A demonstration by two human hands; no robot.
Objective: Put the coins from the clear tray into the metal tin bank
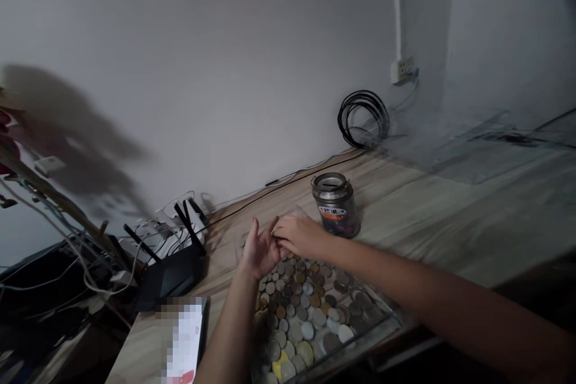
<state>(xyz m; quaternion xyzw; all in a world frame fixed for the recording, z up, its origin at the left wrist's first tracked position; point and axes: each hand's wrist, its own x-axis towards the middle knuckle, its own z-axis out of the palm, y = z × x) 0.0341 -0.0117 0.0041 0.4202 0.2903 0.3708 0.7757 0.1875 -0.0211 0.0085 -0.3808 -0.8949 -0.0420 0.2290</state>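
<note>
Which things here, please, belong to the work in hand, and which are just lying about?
Likely in use: round silver and gold metal coins; clear rectangular tray; cylindrical jar with slotted metal lid.
Probably idle: black angular router; black coiled cable; lit rectangular screen.

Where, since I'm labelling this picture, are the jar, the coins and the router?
Jar (333, 212): head view, on its front label.
Coins (308, 330): head view, on one pale coin.
Router (173, 275): head view, on its black body.
</note>
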